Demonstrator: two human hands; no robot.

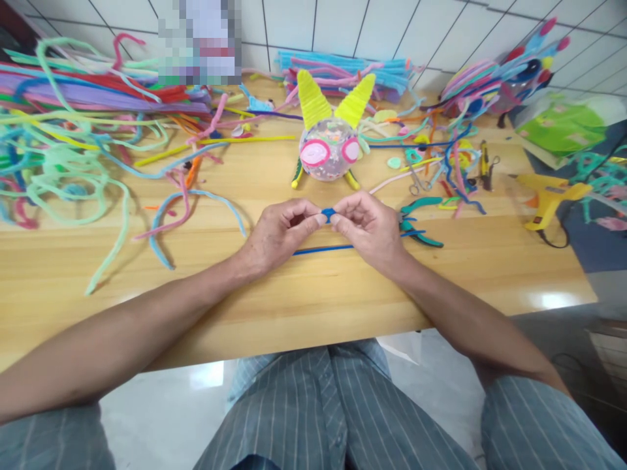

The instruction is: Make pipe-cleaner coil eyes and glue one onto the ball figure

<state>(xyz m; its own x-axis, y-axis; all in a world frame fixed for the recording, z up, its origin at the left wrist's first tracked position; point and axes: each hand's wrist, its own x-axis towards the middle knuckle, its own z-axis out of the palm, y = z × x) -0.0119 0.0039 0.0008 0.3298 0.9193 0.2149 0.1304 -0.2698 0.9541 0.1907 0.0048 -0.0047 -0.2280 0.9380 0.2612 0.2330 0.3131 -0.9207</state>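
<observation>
"Can you read any writing on the glue gun (pixel 548 189) or the pliers (pixel 422 203)?"

"No, nothing legible there or anywhere else; the pixelated patch (pixel 208 39) at upper left is unreadable."

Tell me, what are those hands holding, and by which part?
A small blue piece: the left hand pinches its left side, the right hand its right side.

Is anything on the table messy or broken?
It's a bit messy: the pale green fuzzy sticks on the left lie in tangled loops, while the light blue ones at the back lie mostly straight together. The pliers by the right hand have their handles spread apart. Nothing looks clearly broken.
</observation>
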